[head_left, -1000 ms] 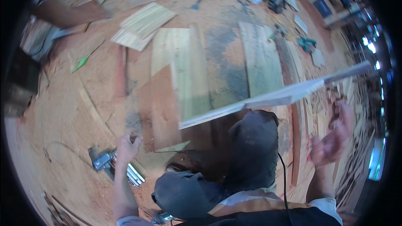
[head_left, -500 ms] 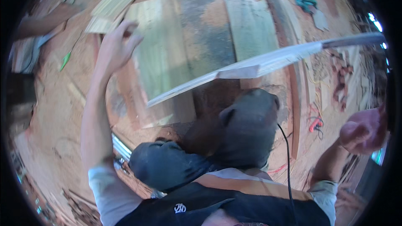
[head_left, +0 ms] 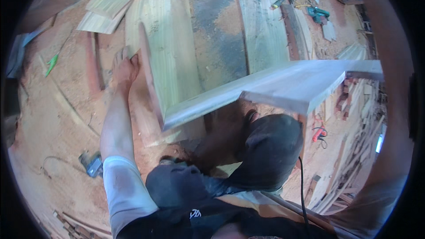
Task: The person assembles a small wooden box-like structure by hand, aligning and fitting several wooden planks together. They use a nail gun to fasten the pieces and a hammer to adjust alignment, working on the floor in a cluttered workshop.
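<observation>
Head-worn fisheye view, facing down over knees and floor

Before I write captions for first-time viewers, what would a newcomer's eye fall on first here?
Most likely the pale board, large and bright, slanting across the middle above the dark-clothed knees. Next, perhaps, the left hand, left of centre, close beside a narrow reddish panel edge near the board's left end. A small bright green object also stands out at far left.
</observation>
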